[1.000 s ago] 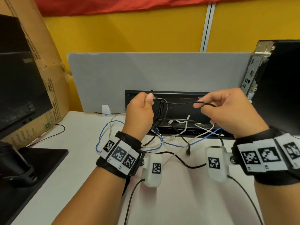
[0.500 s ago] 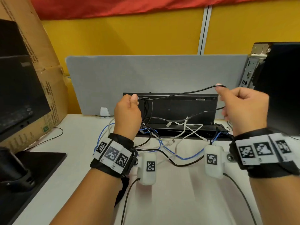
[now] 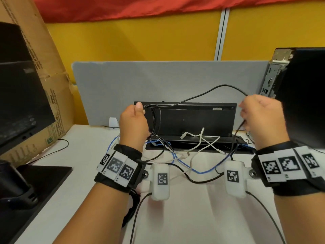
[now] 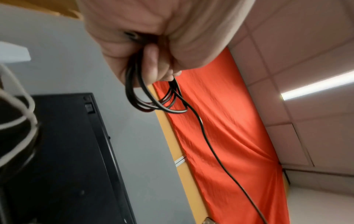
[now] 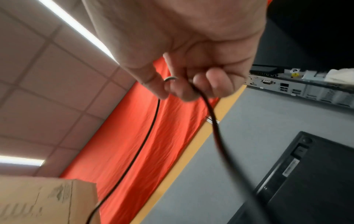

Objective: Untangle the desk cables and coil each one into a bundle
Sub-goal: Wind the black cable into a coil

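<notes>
My left hand [image 3: 134, 125] grips several coiled loops of the black cable [image 3: 197, 97], fingers [image 4: 151, 63] curled round them, raised above the desk [image 3: 193, 217]. My right hand [image 3: 262, 118] pinches the same cable further along; it arcs between both hands in front of the grey divider [image 3: 167, 80]. White cable [image 3: 198, 140] and blue cable [image 3: 193, 169] lie tangled on the desk by the black tray [image 3: 197, 120].
</notes>
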{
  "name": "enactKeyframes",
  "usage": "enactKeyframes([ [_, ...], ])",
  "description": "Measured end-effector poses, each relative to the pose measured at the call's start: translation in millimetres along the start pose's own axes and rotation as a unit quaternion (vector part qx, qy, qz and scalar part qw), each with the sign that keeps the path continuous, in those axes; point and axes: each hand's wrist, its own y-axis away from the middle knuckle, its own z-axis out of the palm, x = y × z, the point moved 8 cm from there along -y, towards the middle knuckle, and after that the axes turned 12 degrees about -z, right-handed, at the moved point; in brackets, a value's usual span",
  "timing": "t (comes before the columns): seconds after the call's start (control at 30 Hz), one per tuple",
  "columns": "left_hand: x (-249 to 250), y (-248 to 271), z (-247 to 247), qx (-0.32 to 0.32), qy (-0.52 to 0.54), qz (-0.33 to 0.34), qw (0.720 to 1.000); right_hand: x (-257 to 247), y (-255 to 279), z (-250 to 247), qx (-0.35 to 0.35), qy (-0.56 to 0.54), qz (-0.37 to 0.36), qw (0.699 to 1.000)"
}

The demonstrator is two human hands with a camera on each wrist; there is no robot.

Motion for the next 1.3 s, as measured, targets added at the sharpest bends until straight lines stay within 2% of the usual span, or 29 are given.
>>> enactKeyframes([
  [0.07,-9,1,8,-0.035,0.054,-0.055,0.996,9,5,19,-0.096,0.017,0.072,0.993],
  [0.13,-12,6,17,-0.065,0.094,-0.082,0.990,12,16,33,-0.172,0.062,0.107,0.977],
  [0.2,-14,10,24,-0.087,0.121,-0.097,0.984,7,21,39,-0.247,0.179,0.075,0.949],
  [0.27,-15,13,27,-0.097,0.134,-0.108,0.980,-1,24,40,-0.298,0.303,0.019,0.905],
  [0.3,-15,13,28,-0.097,0.135,-0.111,0.980,-6,23,37,-0.290,0.329,0.003,0.899],
  [0.33,-15,14,28,-0.097,0.133,-0.113,0.980,-12,20,32,-0.261,0.321,-0.007,0.910],
  [0.4,-16,14,27,-0.093,0.126,-0.117,0.981,-37,17,22,-0.164,0.230,-0.063,0.957],
  [0.43,-16,15,26,-0.092,0.123,-0.119,0.981,-54,17,17,-0.116,0.195,-0.124,0.966],
  [0.47,-16,15,26,-0.092,0.124,-0.121,0.980,-70,20,15,-0.091,0.192,-0.198,0.957],
  [0.5,-16,17,27,-0.095,0.127,-0.124,0.980,-84,26,17,-0.085,0.211,-0.271,0.935],
  [0.53,-16,18,28,-0.099,0.130,-0.126,0.979,-94,31,23,-0.092,0.233,-0.323,0.913],
  [0.57,-15,20,30,-0.104,0.134,-0.128,0.977,-94,35,30,-0.113,0.247,-0.341,0.900],
  [0.7,-9,28,36,-0.128,0.152,-0.132,0.971,-65,45,67,-0.266,0.266,-0.272,0.886],
  [0.77,-7,30,36,-0.133,0.152,-0.132,0.970,-55,50,76,-0.294,0.253,-0.262,0.884],
  [0.9,-4,37,42,-0.179,0.173,-0.146,0.957,-42,48,78,-0.265,0.272,-0.257,0.889],
  [1.07,-1,53,60,-0.280,0.228,-0.186,0.914,-25,42,72,-0.199,0.248,-0.199,0.927],
  [1.13,-1,59,66,-0.309,0.252,-0.197,0.895,-21,43,72,-0.184,0.181,-0.168,0.952],
  [1.2,1,63,71,-0.323,0.275,-0.199,0.883,-18,47,76,-0.184,0.064,-0.117,0.974],
  [1.3,1,63,71,-0.311,0.297,-0.191,0.882,-15,58,90,-0.203,-0.103,-0.015,0.974],
])
